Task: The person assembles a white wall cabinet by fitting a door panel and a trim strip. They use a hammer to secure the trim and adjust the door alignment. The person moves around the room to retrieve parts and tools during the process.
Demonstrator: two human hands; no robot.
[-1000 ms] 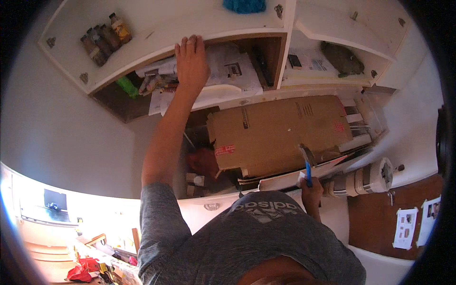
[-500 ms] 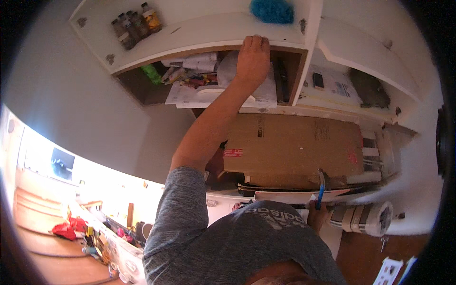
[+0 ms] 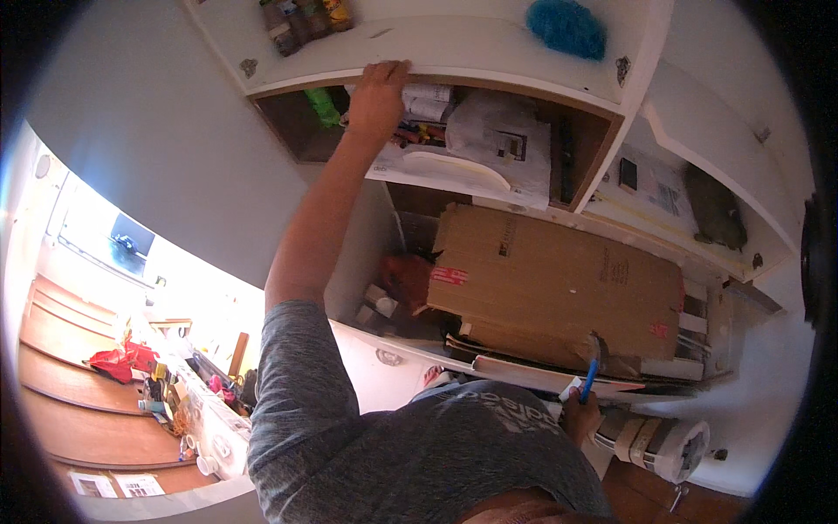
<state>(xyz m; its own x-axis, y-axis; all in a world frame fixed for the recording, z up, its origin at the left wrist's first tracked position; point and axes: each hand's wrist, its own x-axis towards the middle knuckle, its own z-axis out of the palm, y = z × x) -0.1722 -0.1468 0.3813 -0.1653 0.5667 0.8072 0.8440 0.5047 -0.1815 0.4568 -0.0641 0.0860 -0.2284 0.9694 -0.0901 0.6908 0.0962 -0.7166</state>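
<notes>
My left arm reaches up to a white cupboard, and my left hand (image 3: pixel 377 109) grips the front edge of a white shelf (image 3: pixel 471 72), fingers curled over it. Below that edge is an open compartment holding papers (image 3: pixel 506 148), small colourful items (image 3: pixel 419 134) and something bright green (image 3: pixel 322 106). Low on the right, my right hand (image 3: pixel 580 414) is closed around a blue-handled tool (image 3: pixel 591 381) with a curved dark head. Something small and white shows beside its fingers, too small to name.
Bottles (image 3: pixel 301 22) and a fluffy blue bundle (image 3: pixel 566 28) sit on the upper shelf. A large cardboard box (image 3: pixel 559 284) fills the space below. A wrapped cylinder (image 3: pixel 642 438) is beside my right hand. A dark phone-like object (image 3: pixel 628 174) lies in the right compartment.
My left hand has moved left along the shelf edge, uncovering more of the papers. The view has shifted, so the cupboard appears further right. My right hand still holds the blue-handled tool.
</notes>
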